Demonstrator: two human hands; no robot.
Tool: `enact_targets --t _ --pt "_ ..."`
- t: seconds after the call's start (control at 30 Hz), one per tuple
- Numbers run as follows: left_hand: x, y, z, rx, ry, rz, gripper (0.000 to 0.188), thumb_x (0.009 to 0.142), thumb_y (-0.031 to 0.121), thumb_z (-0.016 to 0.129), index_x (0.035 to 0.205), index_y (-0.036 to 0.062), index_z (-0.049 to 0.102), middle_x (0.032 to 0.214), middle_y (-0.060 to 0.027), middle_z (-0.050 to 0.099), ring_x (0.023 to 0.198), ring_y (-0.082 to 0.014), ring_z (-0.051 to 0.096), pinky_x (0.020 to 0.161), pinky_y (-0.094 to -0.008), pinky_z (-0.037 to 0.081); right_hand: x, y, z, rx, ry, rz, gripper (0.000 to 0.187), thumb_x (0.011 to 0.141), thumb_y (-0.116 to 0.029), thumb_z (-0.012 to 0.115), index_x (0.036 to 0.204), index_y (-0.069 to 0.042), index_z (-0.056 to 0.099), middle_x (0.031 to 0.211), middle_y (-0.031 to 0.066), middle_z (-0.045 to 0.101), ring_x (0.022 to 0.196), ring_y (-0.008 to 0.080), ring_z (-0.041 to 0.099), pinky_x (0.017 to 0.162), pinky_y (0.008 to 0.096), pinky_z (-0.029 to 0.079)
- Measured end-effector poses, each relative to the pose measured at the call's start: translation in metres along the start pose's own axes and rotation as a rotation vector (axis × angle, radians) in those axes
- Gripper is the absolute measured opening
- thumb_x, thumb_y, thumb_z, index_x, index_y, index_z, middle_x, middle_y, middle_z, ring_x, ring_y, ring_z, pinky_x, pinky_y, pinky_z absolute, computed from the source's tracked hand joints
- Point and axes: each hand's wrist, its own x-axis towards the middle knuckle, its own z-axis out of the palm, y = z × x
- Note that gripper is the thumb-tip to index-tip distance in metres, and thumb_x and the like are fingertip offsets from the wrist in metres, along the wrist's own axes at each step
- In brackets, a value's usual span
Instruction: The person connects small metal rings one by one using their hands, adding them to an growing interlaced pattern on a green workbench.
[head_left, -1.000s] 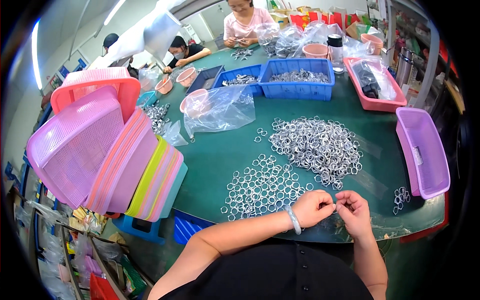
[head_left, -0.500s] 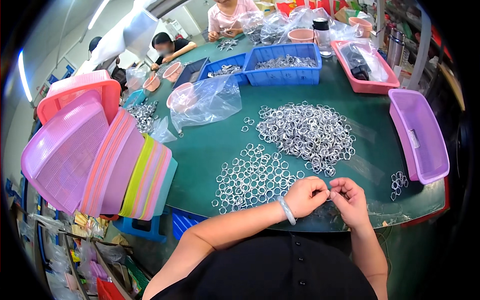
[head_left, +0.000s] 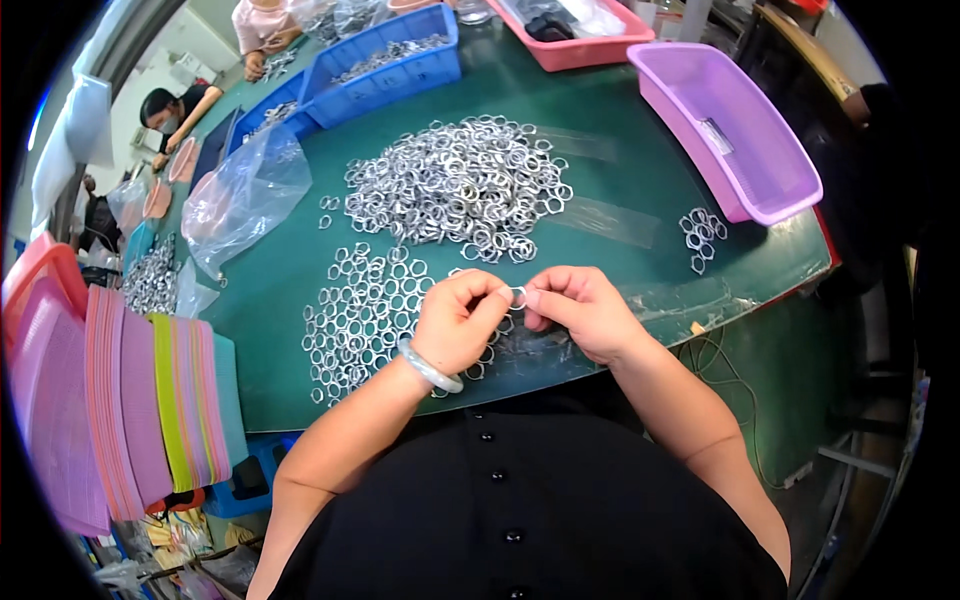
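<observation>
Close to the table's near edge, my left hand and my right hand meet over one thin silvery hex nut. Each pinches a side of it between thumb and fingertips. A bangle circles my left wrist. Many similar nuts lie spread flat to the left of my left hand, partly hidden behind it. Beyond both hands rises a large heap of nuts. A small cluster of nuts lies to the right, beside a purple basket.
Blue bins holding metal parts and a pink tray stand along the back. A clear plastic bag lies at the left. Stacked colourful baskets rise by the left table edge. Two people sit across the table at the far left.
My view has swung to the right and down, so the table's contents appear shifted left and up. Both hands remain together, and the nut between them now shows clearly.
</observation>
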Motion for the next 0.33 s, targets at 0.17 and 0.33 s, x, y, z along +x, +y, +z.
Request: enact_targets --t 0.17,0.33 --pt "0.0008 -0.0081 -0.0003 -0.055 -0.016 -0.028 0.011 0.089 0.008 0.060 0.090 -0.0004 0.067 0.079 -0.0023 0.064 0.073 -0.0089 0.055 0.067 -0.0237 0.045 0.0015 0.0022 -0.0013 0.073 -0.013 0.002 0.013 0.091 -0.014 0.062 0.090 -0.001 0.064 0.075 0.0029 0.064 0.068 0.0077 0.057 0.065 0.0217 0.046" --pt "-0.0002 -0.0053 -0.0032 -0.023 -0.048 -0.019 0.013 0.091 0.005 0.057 0.098 -0.0015 0.067 0.086 -0.0007 0.066 0.078 -0.0050 0.056 0.071 -0.0203 0.046 0.0024 0.0037 0.0006 0.101 -0.021 0.009 0.013 0.091 -0.014 0.062 0.090 -0.001 0.064 0.075 0.0025 0.064 0.067 0.0076 0.057 0.064 0.0219 0.046"
